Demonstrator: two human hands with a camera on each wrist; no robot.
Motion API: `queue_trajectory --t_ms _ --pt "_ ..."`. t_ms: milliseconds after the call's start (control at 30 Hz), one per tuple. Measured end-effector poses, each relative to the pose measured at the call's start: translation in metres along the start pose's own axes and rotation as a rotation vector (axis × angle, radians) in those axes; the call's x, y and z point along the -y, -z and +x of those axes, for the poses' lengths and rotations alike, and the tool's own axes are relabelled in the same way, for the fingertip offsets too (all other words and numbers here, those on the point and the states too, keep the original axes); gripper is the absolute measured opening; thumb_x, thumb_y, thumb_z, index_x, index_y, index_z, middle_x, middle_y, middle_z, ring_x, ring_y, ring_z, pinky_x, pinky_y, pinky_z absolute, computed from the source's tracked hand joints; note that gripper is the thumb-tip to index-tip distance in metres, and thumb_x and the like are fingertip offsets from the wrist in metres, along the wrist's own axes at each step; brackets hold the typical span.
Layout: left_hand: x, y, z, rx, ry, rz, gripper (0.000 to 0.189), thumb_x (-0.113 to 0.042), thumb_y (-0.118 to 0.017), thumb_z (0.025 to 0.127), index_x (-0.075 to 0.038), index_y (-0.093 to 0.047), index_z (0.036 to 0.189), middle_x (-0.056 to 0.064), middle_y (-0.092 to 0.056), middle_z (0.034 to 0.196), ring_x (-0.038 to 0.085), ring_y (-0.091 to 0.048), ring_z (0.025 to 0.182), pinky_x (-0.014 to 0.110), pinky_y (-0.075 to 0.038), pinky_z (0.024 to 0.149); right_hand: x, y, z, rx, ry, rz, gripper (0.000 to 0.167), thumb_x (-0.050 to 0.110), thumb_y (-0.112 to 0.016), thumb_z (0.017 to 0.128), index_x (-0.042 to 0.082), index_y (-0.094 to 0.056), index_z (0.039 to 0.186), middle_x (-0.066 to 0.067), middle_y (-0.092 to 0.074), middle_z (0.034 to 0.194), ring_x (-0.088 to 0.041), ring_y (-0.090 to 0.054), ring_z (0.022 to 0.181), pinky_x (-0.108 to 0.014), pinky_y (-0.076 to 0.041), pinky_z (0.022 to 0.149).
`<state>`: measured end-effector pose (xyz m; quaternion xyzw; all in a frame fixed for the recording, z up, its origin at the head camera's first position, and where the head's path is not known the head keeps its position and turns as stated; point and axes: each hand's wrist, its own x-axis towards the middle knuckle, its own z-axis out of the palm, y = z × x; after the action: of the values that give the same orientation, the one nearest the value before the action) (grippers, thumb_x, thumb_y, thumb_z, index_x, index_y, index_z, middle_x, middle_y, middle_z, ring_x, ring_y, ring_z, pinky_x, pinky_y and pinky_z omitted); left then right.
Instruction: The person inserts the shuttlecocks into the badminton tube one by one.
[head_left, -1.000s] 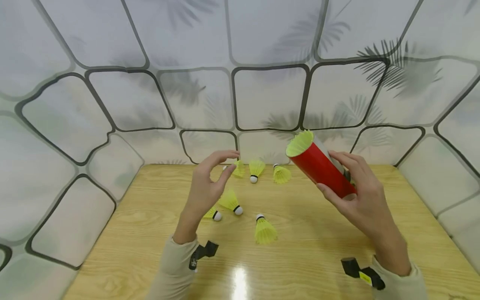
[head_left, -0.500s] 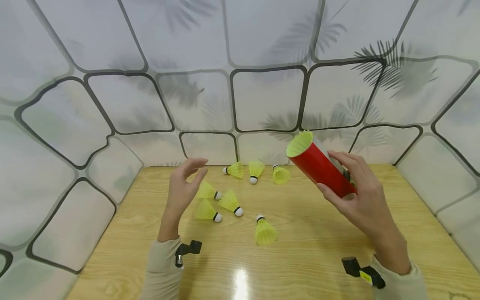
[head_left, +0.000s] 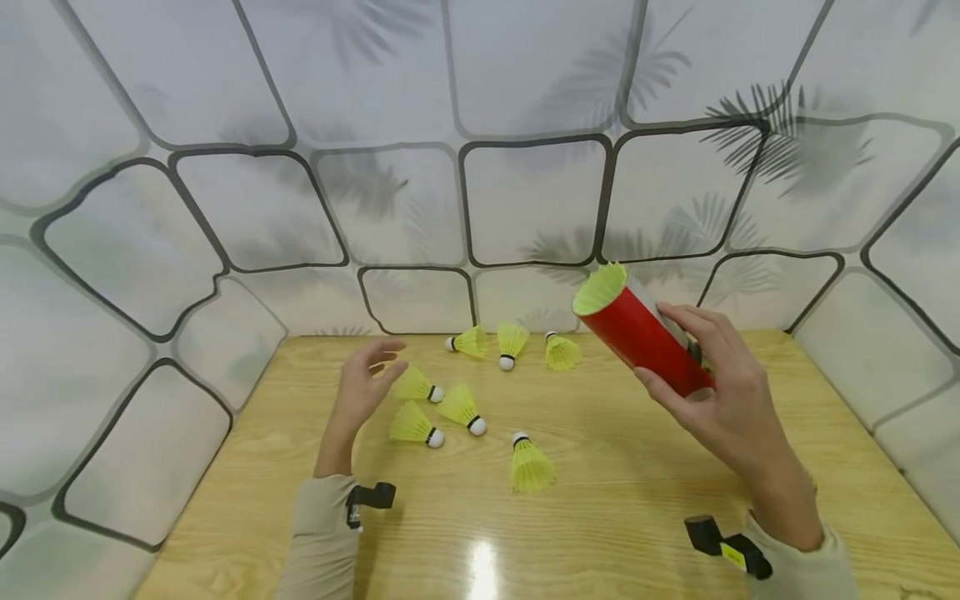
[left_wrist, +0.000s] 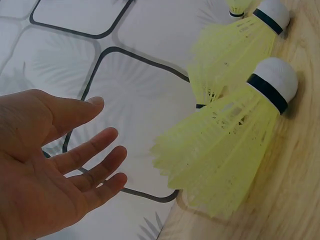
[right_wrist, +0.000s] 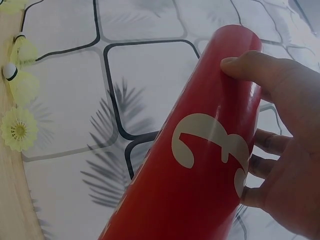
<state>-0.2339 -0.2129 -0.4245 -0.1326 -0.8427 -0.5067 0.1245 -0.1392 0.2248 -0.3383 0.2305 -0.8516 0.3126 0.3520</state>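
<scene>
My right hand (head_left: pixel 723 379) grips a red shuttlecock tube (head_left: pixel 637 337) near its lower end, holding it tilted above the table. At the tube's raised mouth a yellow shuttlecock skirt (head_left: pixel 602 287) shows. The right wrist view has the thumb across the tube (right_wrist: pixel 200 150), which bears a pale printed mark. My left hand (head_left: pixel 362 385) holds nothing, its fingers loosely bent, just left of a yellow shuttlecock (head_left: pixel 415 385). In the left wrist view the hand (left_wrist: pixel 65 165) is apart from the nearest shuttlecock (left_wrist: pixel 225 145), whose white cork head points away.
Close by lie two more shuttlecocks, one at the front (head_left: pixel 414 425) and one to the right (head_left: pixel 462 408). Another shuttlecock (head_left: pixel 531 462) lies nearer me, and several form a back row by the patterned wall (head_left: pixel 536 200). All rest on the wooden table (head_left: pixel 637 500).
My left hand has moved left and a little down, away from the back row, uncovering shuttlecocks. The right hand and the tube have hardly moved.
</scene>
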Motion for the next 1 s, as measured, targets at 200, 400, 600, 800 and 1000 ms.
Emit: queue_trajectory --t_ms 200,400,600,800,1000 --pt "0.015 -0.001 -0.003 0.08 0.078 0.052 0.033 -0.009 -0.067 0.101 0.0 -0.063 0.132 0.024 -0.059 0.137 0.05 -0.055 0.125 0.065 -0.043 0.105 -0.001 0.0 -0.001 -0.001 0.001 0.004 0.09 -0.004 -0.093 0.065 0.008 -0.055 0.145 -0.013 -0.059 0.139 -0.027 -0.057 0.113 -0.005 -0.039 0.087" --pt "0.025 -0.004 -0.005 0.147 0.129 0.076 0.029 -0.005 -0.067 0.1 0.0 -0.067 0.128 0.024 -0.06 0.137 0.048 -0.058 0.123 0.061 -0.049 0.102 -0.001 0.001 -0.001 0.001 -0.01 -0.001 0.089 -0.003 -0.093 0.066 0.009 -0.054 0.146 -0.012 -0.058 0.138 -0.027 -0.057 0.113 -0.004 -0.038 0.087" --pt "0.029 -0.007 -0.006 0.178 0.18 0.11 0.026 -0.005 -0.066 0.099 -0.001 -0.07 0.125 0.027 -0.058 0.138 0.05 -0.059 0.122 0.061 -0.053 0.096 -0.001 0.001 0.001 -0.005 -0.007 0.005 0.09 -0.004 -0.093 0.065 0.009 -0.055 0.146 -0.013 -0.059 0.138 -0.029 -0.058 0.113 -0.004 -0.038 0.088" --pt "0.034 -0.009 -0.006 0.144 0.144 0.134 0.021 -0.004 -0.067 0.099 0.0 -0.073 0.118 0.028 -0.064 0.127 0.047 -0.064 0.112 0.06 -0.054 0.092 -0.001 0.002 0.001 0.0 -0.011 0.003 0.089 -0.004 -0.092 0.067 0.009 -0.054 0.146 -0.012 -0.058 0.139 -0.026 -0.057 0.114 -0.004 -0.039 0.087" --pt "0.034 -0.009 -0.005 0.071 0.116 0.152 0.018 0.0 -0.068 0.097 0.002 -0.074 0.114 0.025 -0.069 0.118 0.044 -0.067 0.105 0.058 -0.056 0.089 -0.001 0.002 0.001 0.0 -0.005 0.014 0.089 -0.004 -0.093 0.066 0.009 -0.055 0.146 -0.012 -0.058 0.139 -0.025 -0.057 0.113 -0.004 -0.04 0.087"
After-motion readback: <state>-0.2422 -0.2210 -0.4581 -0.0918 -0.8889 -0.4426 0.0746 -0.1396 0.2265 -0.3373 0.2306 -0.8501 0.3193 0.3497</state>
